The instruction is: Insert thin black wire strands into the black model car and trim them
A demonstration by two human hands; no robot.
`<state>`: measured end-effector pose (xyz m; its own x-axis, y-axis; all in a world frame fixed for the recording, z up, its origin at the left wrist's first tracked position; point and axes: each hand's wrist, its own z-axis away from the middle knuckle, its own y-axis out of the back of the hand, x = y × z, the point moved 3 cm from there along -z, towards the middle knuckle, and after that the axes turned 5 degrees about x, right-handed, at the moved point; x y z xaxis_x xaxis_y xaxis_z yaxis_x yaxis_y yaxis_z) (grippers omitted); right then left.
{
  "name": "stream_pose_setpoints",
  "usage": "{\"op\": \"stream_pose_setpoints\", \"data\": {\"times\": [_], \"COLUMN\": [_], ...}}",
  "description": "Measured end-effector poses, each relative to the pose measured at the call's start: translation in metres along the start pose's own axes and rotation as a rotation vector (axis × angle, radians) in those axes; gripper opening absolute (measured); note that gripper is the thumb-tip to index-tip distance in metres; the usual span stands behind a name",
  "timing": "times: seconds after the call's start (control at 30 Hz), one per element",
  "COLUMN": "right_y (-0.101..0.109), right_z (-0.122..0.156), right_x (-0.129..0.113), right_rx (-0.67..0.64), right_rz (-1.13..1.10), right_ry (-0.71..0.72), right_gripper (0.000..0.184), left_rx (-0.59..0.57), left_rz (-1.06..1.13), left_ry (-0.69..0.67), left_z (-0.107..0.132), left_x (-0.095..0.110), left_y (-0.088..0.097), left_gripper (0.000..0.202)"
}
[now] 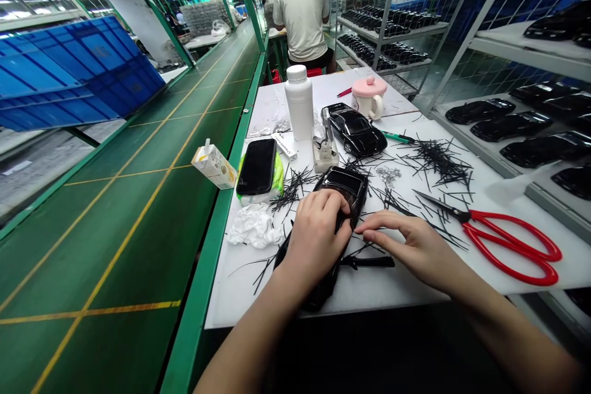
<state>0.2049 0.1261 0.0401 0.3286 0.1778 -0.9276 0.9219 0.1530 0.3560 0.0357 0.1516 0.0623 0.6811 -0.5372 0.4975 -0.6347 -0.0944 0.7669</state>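
My left hand (318, 228) is wrapped over a black model car (346, 181) lying on the white work table. Its fingers press on the car's roof and side and hide much of the body. Just right of the car, my right hand (409, 243) has thumb and forefinger pinched close to the car's side; whatever is between the fingertips is too small to make out. Under that hand rests a slim black tool (369, 262). Thin black strips (434, 163) lie scattered around the car. A second black model car (355, 129) sits farther back.
Red-handled scissors (512, 240) lie at right. Behind stand a white bottle (300, 101) and a lidded mug (368, 98). A phone (257, 166), crumpled tissue (255, 226) and drink carton (213, 164) are at left, beside a green conveyor (138, 209). Car racks (508, 49) line the right.
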Motion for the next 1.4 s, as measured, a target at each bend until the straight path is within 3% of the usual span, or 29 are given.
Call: {"op": "stream_pose_setpoints", "data": {"times": [0.33,0.5,0.63,0.7,0.8,1.17,1.4], "right_y": [0.007,0.005,0.003,0.002,0.001,-0.002,-0.004], "right_z": [-0.015,-0.021,-0.026,-0.028,-0.030,-0.023,-0.026], "right_x": [-0.005,0.000,0.003,0.005,0.009,0.009,0.008], "right_rx": [-0.292,-0.330,-0.389,-0.421,-0.449,-0.340,-0.359], "right_rz": [0.094,0.146,0.141,0.148,0.186,0.453,0.496], "right_ry": [-0.055,-0.052,-0.004,0.021,0.095,0.748,0.803], "right_gripper": [0.024,0.023,0.025,0.027,0.028,0.027,0.025], "left_rx": [-0.222,-0.349,-0.160,-0.055,0.011,0.043,0.029], "left_rz": [-0.122,0.122,0.482,0.577,0.667,0.688,0.684], "left_ry": [0.080,0.001,0.097,0.181,0.258,0.279,0.280], "left_z": [-0.017,-0.028,-0.032,-0.032,-0.032,-0.032,-0.030], "left_x": [0.005,-0.010,-0.031,-0.039,-0.041,-0.035,-0.035], "left_y": [0.010,0.013,0.015,0.015,0.013,0.011,0.009], "left_gripper": [0.017,0.018,0.011,0.009,0.010,0.008,0.008]}}
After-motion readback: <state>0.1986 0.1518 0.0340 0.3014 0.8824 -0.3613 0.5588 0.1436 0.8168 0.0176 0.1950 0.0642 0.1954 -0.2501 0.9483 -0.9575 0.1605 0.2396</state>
